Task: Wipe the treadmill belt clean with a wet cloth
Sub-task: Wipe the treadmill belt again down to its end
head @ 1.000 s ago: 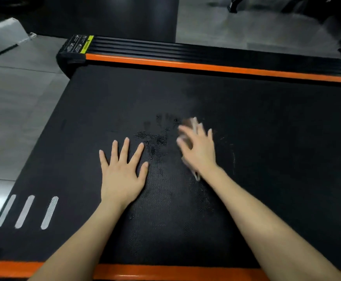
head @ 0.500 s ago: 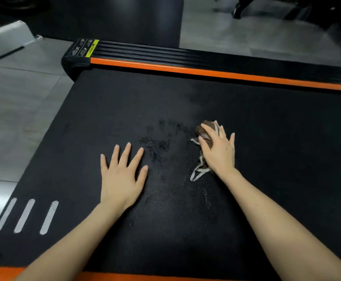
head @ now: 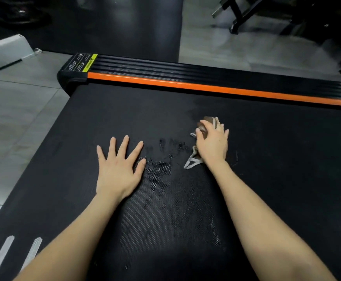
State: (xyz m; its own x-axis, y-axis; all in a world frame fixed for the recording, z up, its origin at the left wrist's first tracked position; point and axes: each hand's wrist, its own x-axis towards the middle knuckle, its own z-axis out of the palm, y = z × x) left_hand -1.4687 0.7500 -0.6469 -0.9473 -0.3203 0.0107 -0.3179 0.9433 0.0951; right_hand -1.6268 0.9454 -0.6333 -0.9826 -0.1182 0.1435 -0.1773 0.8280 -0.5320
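Pressing flat on the belt (head: 267, 159) at centre frame, your left hand (head: 118, 171) has its fingers spread, grasping nothing. Right of centre, your right hand (head: 213, 145) curls over the brown cloth (head: 206, 121), gripping it against the belt beside wet patches (head: 161, 169).

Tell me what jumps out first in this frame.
Two bare hands on the black treadmill belt: the left hand lies flat mid-belt, fingers spread, and the right hand grips a bunched brown cloth to its right. A wet patch glistens between them, and an orange rail runs along the belt's far edge.
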